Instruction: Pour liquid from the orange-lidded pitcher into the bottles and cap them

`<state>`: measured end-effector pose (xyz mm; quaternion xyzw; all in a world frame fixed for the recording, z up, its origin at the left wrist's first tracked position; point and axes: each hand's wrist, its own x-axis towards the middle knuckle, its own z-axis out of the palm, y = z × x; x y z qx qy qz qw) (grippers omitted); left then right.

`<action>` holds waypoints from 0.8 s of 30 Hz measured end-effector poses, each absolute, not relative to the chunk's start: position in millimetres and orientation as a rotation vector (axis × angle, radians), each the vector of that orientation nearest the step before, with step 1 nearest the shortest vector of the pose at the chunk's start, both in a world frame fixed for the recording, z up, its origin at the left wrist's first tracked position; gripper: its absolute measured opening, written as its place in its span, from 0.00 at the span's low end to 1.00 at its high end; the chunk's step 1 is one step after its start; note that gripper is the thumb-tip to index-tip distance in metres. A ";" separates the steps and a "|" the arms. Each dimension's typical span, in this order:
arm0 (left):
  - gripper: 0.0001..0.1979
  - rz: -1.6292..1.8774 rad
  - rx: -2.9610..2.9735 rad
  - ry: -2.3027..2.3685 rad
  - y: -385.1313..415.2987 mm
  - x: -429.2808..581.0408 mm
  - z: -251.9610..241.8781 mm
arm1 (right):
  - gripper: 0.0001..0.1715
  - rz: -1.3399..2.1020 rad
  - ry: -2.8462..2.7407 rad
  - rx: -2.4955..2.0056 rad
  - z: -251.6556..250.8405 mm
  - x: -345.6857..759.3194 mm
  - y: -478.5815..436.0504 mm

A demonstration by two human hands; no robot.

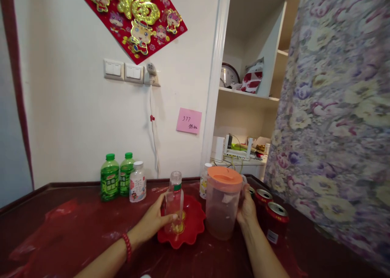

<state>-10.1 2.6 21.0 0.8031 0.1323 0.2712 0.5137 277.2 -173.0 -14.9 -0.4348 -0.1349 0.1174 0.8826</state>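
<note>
My left hand [161, 214] is wrapped round a clear, uncapped bottle [174, 203], which stands upright over a red scalloped plate [196, 225]. A red bead bracelet [126, 247] circles that wrist. To the right is a translucent pitcher [222, 213] with an orange lid [224, 175] and a little clear liquid visible inside. My right hand [247, 205] grips the pitcher's handle on its right side; the fingers are partly hidden behind it. The pitcher is upright, beside the plate, and whether its base touches the table I cannot tell.
Two green-capped bottles [110, 178] and a white-capped bottle [138, 182] stand at the back left. Another white-capped bottle [203, 182] is behind the pitcher. Red cans [276, 221] stand right of my right hand. A floral curtain [335, 119] hangs along the right.
</note>
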 end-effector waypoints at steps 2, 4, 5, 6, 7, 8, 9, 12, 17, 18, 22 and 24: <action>0.36 0.631 1.916 0.291 4.1 -10.4 19.7 | 0.31 0.209 -0.291 -0.910 -9.6 276.9 -174.2; 0.36 0.632 1.897 0.273 5.9 -9.5 17.1 | 0.33 0.181 -0.307 -0.909 -2.6 275.5 -176.2; 0.36 0.635 1.886 0.267 6.7 -8.8 15.7 | 0.34 0.170 -0.315 -0.905 1.5 274.4 -177.5; 0.36 0.634 1.877 0.262 7.3 -8.2 14.4 | 0.34 0.160 -0.322 -0.902 6.0 273.2 -179.1; 0.36 0.631 1.869 0.256 7.7 -7.7 13.3 | 0.35 0.147 -0.328 -0.899 10.7 272.0 -180.8; 0.36 0.632 1.864 0.253 7.8 -7.3 12.5 | 0.35 0.133 -0.334 -0.897 15.8 270.9 -182.8; 0.35 0.639 1.868 0.259 7.5 -7.0 12.0 | 0.35 0.116 -0.340 -0.897 21.1 269.9 -185.0; 0.35 0.678 1.915 0.300 5.1 -7.2 12.7 | 0.34 0.071 -0.356 -0.895 38.8 267.5 -192.8; 0.35 0.705 1.971 0.321 -0.8 -7.7 16.0 | 0.33 0.012 -0.364 -0.855 72.0 259.4 -207.3; 0.35 0.710 1.979 0.334 -1.7 -7.5 16.0 | 0.32 0.002 -0.364 -0.849 78.5 256.4 -210.2; 0.37 0.726 1.936 0.314 -3.2 -6.4 13.5 | 0.30 -0.030 -0.371 -0.865 100.7 240.9 -219.7; 0.37 0.728 1.917 0.272 -3.1 -6.5 11.7 | 0.30 -0.049 -0.398 -0.900 109.1 232.6 -221.5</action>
